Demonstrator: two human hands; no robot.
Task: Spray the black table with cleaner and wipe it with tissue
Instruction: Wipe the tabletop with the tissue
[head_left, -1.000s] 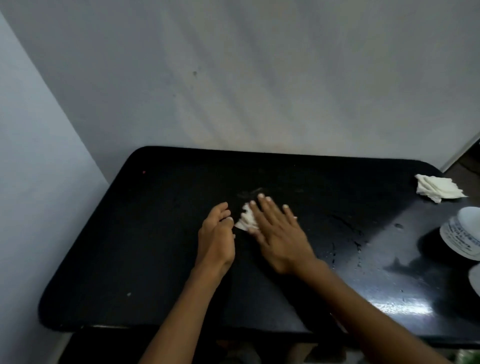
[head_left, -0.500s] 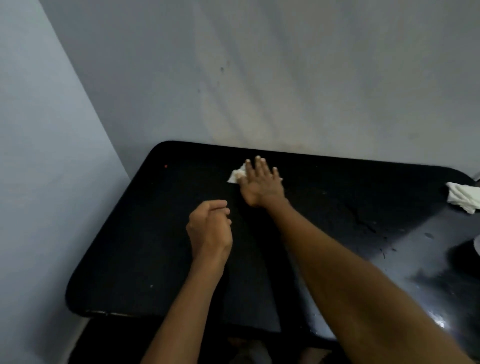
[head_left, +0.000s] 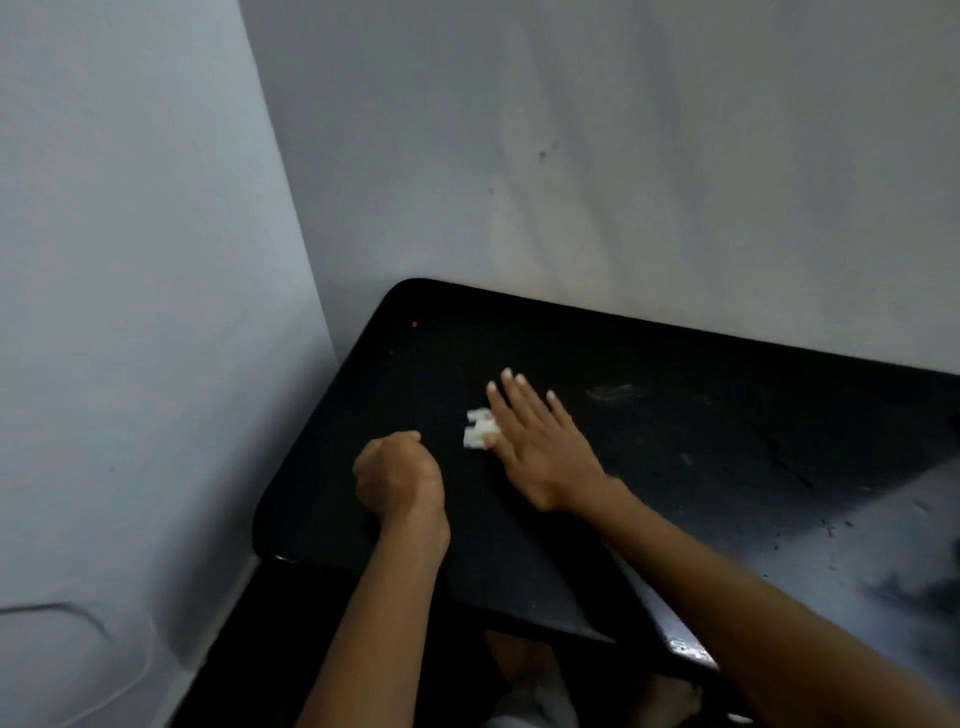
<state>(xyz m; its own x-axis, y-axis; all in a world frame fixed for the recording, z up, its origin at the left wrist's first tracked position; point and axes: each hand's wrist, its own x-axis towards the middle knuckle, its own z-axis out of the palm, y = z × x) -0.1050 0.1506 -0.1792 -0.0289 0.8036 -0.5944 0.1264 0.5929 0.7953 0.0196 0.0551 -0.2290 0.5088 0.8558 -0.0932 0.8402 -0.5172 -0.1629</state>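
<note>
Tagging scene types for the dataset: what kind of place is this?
Probably a plain indoor room, likely domestic: a black table pushed into a corner of bare painted walls, right hand pressing tissue flat on it.

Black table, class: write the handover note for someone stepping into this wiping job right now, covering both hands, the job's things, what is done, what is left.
Right hand: flat, fingers spread, pressing the tissue on the table near its far left corner.
Left hand: loose fist resting on the table, apparently holding nothing.
Cleaner: not in view.
Done: wiping is under way.
Left: smudges mid-table and wet streaks at the right probably need passes.
</note>
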